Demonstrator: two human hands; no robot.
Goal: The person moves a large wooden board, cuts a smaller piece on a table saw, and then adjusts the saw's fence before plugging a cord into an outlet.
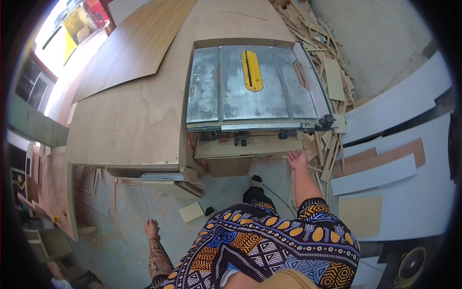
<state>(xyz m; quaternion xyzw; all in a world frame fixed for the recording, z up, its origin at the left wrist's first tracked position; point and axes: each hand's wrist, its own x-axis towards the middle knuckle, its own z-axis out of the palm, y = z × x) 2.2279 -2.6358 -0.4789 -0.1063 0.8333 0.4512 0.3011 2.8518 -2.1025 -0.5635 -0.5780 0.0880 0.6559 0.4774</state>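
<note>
A table saw with a grey metal top (207,91) is set into a large plywood bench in front of me. Its yellow blade insert (252,72) has a dark slot. Just in front of the saw's right front corner is my right hand (297,159), its fingers loosely bent and apart, holding nothing I can see. A metal fence rail (269,125) runs along the saw's front edge, above that hand. My left hand (151,229) hangs low over the floor at my left, fingers curled in, with nothing visible in it.
Plywood bench surface (130,130) extends left, bearing a loose wood panel (139,48). Scrap strips (329,62) pile up right of the saw. White boards (409,192) lean or lie at the right. A small square offcut (191,212) lies on the floor near my foot.
</note>
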